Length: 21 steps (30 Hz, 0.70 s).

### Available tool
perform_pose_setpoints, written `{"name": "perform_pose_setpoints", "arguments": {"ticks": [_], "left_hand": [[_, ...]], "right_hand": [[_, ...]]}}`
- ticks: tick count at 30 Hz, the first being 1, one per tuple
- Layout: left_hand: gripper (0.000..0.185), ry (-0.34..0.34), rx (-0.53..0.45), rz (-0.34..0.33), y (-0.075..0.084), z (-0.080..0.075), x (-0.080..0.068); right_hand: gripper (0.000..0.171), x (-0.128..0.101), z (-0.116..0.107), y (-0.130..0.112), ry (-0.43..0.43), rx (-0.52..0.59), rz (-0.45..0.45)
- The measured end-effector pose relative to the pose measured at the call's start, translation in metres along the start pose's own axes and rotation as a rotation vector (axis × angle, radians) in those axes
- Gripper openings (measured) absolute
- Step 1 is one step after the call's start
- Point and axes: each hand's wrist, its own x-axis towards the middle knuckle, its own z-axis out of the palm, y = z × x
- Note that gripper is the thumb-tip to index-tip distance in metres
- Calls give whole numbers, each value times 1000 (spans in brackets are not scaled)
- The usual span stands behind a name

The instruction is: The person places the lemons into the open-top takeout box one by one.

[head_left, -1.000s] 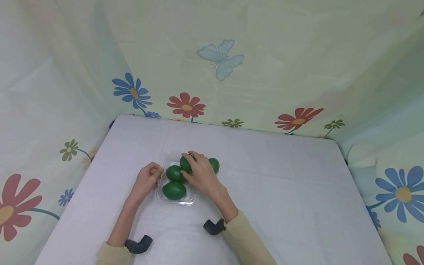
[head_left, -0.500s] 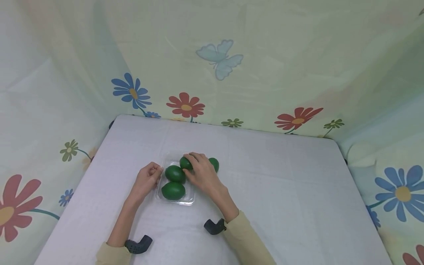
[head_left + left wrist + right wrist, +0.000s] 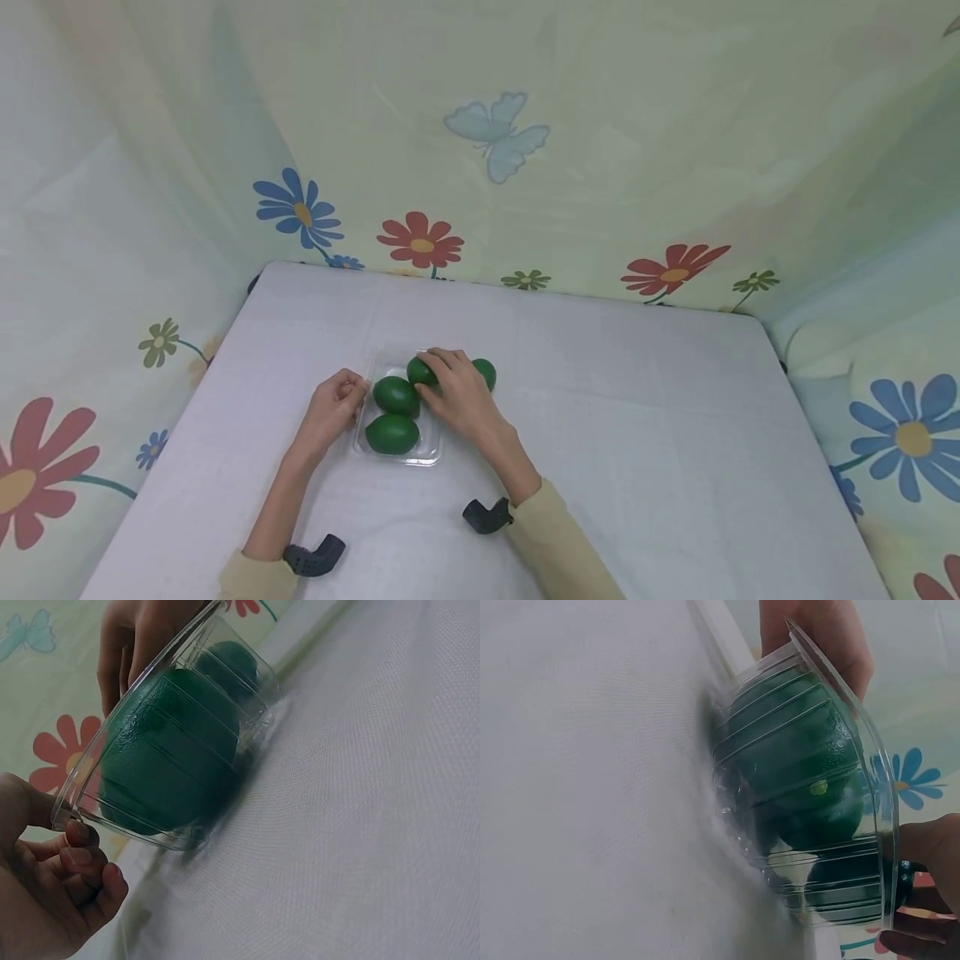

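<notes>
A clear plastic tray stands on the table, with dark green limes in it. Two of them, a near lime and a middle lime, lie one behind the other. My left hand pinches the tray's left rim between thumb and curled fingers, as the left wrist view shows at the rim. Reaching over the tray from the right, my right hand holds a third lime at the tray's far end, its fingers covering part of it. Another lime shows just beyond the right hand, partly hidden by it.
A white cloth covers the table. Behind it and along both sides hangs a curtain printed with flowers and a butterfly. Dark wrist devices, one on the left wrist and one on the right wrist, sit near the beige sleeves.
The right hand's lime has gone down into the far end of the tray, and the fingers have shifted slightly right. The left hand stays at the rim.
</notes>
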Motion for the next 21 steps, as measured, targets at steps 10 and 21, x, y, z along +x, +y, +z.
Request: {"name": "perform_pose_setpoints", "arguments": {"ticks": [10, 21], "left_hand": [[27, -9, -16, -2, 0, 1, -1], [25, -10, -17, 16, -2, -1, -1]], "right_hand": [[38, -11, -8, 2, 71, -27, -17], [38, -29, -33, 16, 130, -33, 50]]}}
